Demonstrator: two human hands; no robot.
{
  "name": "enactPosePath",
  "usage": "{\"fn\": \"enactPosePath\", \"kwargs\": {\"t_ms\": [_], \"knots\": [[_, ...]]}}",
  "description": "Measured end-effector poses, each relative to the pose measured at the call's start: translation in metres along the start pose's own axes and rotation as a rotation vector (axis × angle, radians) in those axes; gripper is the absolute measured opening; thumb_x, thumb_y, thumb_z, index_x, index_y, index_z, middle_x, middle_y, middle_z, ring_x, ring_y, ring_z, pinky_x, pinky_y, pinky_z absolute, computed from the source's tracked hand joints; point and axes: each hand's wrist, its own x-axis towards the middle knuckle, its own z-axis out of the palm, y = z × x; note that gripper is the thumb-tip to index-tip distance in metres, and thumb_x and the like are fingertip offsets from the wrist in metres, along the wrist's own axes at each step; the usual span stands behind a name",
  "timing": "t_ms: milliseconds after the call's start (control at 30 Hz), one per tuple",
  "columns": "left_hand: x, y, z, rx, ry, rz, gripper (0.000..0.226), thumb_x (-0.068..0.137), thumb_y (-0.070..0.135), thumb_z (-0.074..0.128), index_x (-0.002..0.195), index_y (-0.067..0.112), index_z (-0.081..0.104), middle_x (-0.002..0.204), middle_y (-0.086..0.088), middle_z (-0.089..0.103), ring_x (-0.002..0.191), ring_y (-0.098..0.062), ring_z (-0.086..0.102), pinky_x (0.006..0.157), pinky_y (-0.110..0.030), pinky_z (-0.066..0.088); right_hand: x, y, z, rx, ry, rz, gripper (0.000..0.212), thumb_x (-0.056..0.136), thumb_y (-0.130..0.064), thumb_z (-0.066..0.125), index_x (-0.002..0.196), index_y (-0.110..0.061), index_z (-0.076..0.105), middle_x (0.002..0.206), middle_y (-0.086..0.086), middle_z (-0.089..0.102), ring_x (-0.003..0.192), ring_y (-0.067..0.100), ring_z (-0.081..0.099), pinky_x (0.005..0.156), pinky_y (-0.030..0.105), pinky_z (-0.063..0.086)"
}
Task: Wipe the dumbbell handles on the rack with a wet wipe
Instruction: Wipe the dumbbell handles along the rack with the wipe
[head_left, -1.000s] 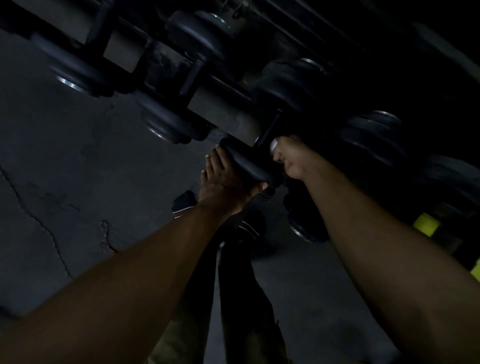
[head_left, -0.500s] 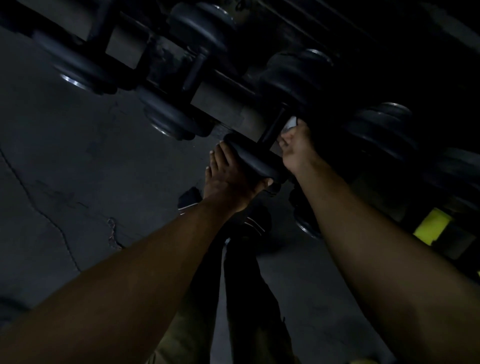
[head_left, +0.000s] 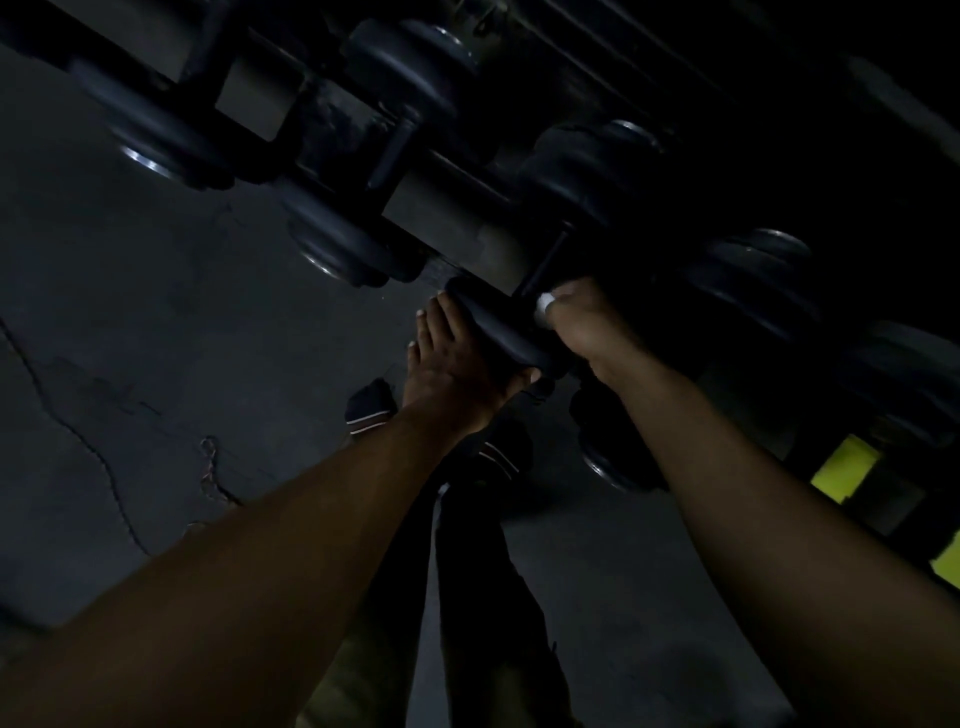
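Right hand slid its wet wipe down the handle, grip closed.

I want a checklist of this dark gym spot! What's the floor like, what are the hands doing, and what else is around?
Surface: grey concrete floor, cracked.
Job's things: black round-ended dumbbell on the dark metal rack; small white wet wipe at its thin dark handle.
Clutter: nothing seen.
Grippers: left hand rests flat on the dumbbell's near end, fingers straight; right hand pinches the wipe at the handle.
Cables: nothing seen.
Surroundings: more dark dumbbells along the rack; yellow patches at right; person's dark shoes below.
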Motion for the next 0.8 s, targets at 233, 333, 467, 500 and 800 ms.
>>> {"fn": "enactPosePath", "kwargs": {"t_ms": [233, 333, 467, 500, 800], "knots": [[-0.001, -0.002, -0.001, 0.01, -0.012, 0.018, 0.142, 0.068, 0.081, 0.069, 0.158, 0.006, -0.011, 0.169, -0.012, -0.003, 0.156, -0.032, -0.002, 0.125, -0.051, 0.015, -0.004, 0.004, 0.002, -0.359, -0.173, -0.485, 0.048, 0.092, -0.001, 0.045, 0.134, -0.019, 0.061, 0.141, -0.004, 0.056, 0.129, 0.012, 0.052, 0.11, 0.033, 0.042], [-0.001, -0.002, -0.001, 0.009, 0.001, 0.026, 0.141, 0.067, 0.081, 0.069, 0.158, 0.007, -0.01, 0.169, -0.012, -0.001, 0.156, -0.032, 0.0, 0.125, -0.05, 0.014, -0.005, -0.007, -0.003, -0.829, -0.092, -0.702, 0.055, 0.092, -0.009, 0.044, 0.143, -0.028, 0.048, 0.151, -0.014, 0.042, 0.124, 0.019, 0.046, 0.102, 0.037, 0.037], [0.0, -0.004, -0.001, 0.003, 0.005, 0.022, 0.142, 0.067, 0.08, 0.071, 0.158, 0.007, -0.01, 0.169, -0.011, -0.002, 0.156, -0.031, 0.0, 0.125, -0.05, 0.013, 0.002, -0.029, -0.012, -1.269, 0.062, -0.669, 0.05, 0.097, -0.022, 0.042, 0.147, -0.019, 0.036, 0.151, 0.004, 0.033, 0.124, 0.029, 0.05, 0.095, 0.044, 0.041], [0.001, -0.004, 0.0, 0.0, -0.002, 0.017, 0.142, 0.067, 0.08, 0.071, 0.158, 0.007, -0.01, 0.169, -0.011, -0.003, 0.156, -0.031, -0.001, 0.126, -0.05, 0.013, 0.006, -0.031, -0.014, -1.351, 0.091, -0.636, 0.052, 0.098, -0.024, 0.043, 0.148, -0.014, 0.032, 0.153, 0.008, 0.03, 0.121, 0.031, 0.053, 0.092, 0.042, 0.044], [0.0, -0.005, 0.0, -0.009, -0.018, 0.024, 0.14, 0.07, 0.079, 0.069, 0.158, 0.008, -0.012, 0.169, -0.012, -0.006, 0.156, -0.033, -0.005, 0.126, -0.05, 0.011, 0.023, -0.046, 0.004, -1.693, 0.043, -0.371, 0.066, 0.096, -0.035, 0.057, 0.148, -0.009, 0.026, 0.156, 0.015, 0.022, 0.137, 0.027, 0.039, 0.09, 0.033, 0.048]]}}
